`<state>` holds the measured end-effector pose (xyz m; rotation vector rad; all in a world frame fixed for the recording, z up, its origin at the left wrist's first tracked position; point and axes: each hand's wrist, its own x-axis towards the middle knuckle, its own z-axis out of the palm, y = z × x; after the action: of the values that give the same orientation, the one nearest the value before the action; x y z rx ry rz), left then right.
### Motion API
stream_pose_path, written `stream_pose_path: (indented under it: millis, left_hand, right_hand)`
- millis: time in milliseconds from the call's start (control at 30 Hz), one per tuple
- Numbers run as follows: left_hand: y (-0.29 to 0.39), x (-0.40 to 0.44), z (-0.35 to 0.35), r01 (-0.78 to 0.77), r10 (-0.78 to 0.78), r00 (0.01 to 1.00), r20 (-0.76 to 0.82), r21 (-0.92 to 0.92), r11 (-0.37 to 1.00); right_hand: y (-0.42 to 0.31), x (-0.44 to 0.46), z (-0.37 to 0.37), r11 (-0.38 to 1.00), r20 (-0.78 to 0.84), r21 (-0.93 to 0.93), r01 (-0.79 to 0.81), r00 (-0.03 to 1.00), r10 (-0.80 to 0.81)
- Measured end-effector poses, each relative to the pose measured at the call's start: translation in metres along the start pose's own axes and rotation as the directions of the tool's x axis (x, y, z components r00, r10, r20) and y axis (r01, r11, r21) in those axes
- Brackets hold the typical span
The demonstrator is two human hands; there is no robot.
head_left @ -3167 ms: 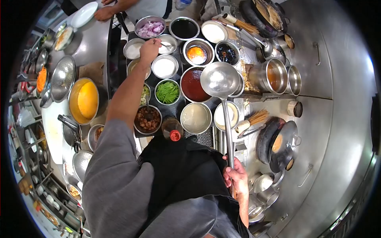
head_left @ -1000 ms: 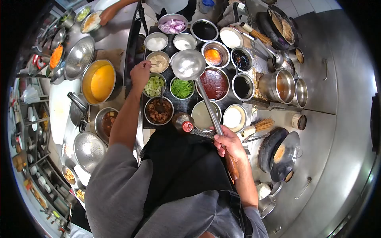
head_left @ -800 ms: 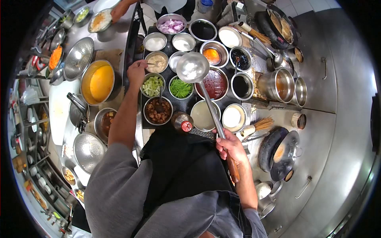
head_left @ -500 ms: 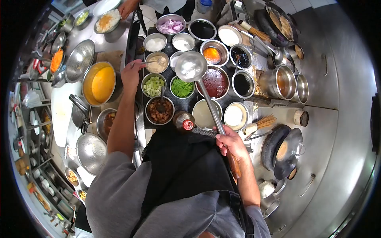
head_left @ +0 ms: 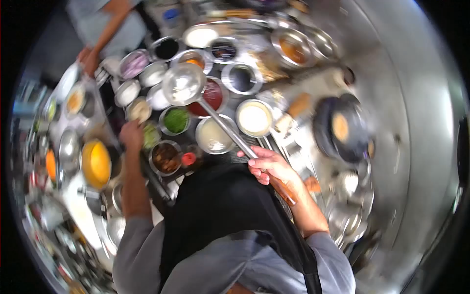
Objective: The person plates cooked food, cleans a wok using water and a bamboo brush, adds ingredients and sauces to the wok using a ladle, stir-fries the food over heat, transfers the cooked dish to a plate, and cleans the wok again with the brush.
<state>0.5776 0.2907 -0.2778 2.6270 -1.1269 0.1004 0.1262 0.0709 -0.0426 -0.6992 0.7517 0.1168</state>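
Observation:
My right hand (head_left: pixel 271 166) is closed around the handle of a long metal ladle (head_left: pixel 183 84). The ladle's bowl hangs over the bowls, beside the dark red sauce (head_left: pixel 213 97). At the left, my left hand (head_left: pixel 131 134) is smeared by motion, just below a bowl of pale paste (head_left: pixel 139 110) and beside the bowl of chopped green pieces (head_left: pixel 150 136). Whether its fingers hold anything cannot be made out. Shredded greens (head_left: pixel 176 120), a bowl of brown chunks (head_left: pixel 166 158), a red-capped bottle (head_left: pixel 188 159) and a bowl of pale liquid (head_left: pixel 215 134) lie between my hands.
Another person's hands (head_left: pixel 89 61) are at the upper left, near a white plate (head_left: pixel 67 82). A pot of orange liquid (head_left: pixel 96 164) stands at the left. A black pan (head_left: pixel 348 130) and a pot of amber liquid (head_left: pixel 292 47) are at the right.
The view has swung round and blurred, so the bowls appear tilted and shifted left. My right hand keeps the ladle. The spoon seen earlier in my left hand can no longer be made out.

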Motion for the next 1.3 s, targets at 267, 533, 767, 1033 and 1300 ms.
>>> stream_pose_path:
  millis: [267,533,767,1033,1300]
  left_hand:
    - [0.051,-0.09,-0.066,0.143,-0.033,0.974,0.225,-0.491,0.86]
    - [0.167,-0.191,0.001,0.293,-0.208,0.955,0.21,-0.765,0.574]
    - [0.242,-0.179,0.022,0.216,-0.436,0.897,-0.065,-0.799,0.562]
    - [0.266,-0.182,-0.012,0.16,-0.466,0.862,-0.198,-0.766,0.622]
    - [0.341,-0.179,-0.133,0.118,-0.288,0.948,-0.135,-0.692,0.712]
  right_hand:
    - [0.044,-0.192,-0.115,0.859,-0.646,-0.048,0.51,0.64,-0.416]
    - [0.069,-0.234,-0.329,0.87,-0.896,-0.438,-0.228,0.034,-0.442]
    - [0.102,-0.233,-0.464,0.71,-0.825,-0.478,-0.517,-0.015,-0.565]
    - [0.123,-0.255,-0.467,0.522,-0.694,-0.606,-0.601,0.078,-0.716]
    - [0.104,-0.267,-0.466,0.785,-0.734,0.203,0.586,0.621,-0.274]
